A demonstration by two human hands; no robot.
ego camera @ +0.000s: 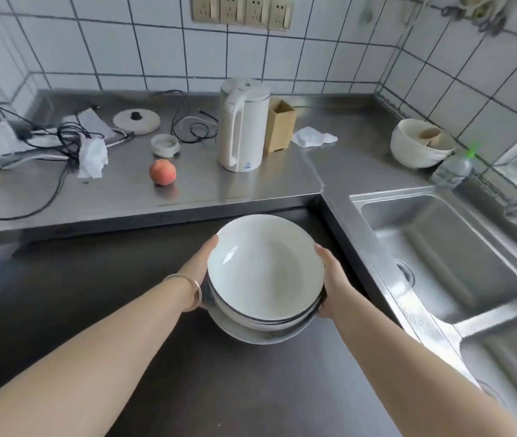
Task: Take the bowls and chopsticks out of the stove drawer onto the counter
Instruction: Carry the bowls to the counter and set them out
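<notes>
A stack of white bowls (265, 272) with dark rims hangs in the air in front of the steel counter (213, 181), over a dark floor area. My left hand (200, 266) grips the stack's left side, a bracelet on that wrist. My right hand (332, 279) grips its right side. The top bowl is empty. No chopsticks and no drawer show in this view.
On the counter stand a white kettle (243, 124), a wooden box (280, 124), a peach (162, 172), a small white dish (165, 145), a lid (136, 121), tangled cables (61, 143) and tissues. A white bowl (421, 143) and a steel sink (458, 247) are at the right.
</notes>
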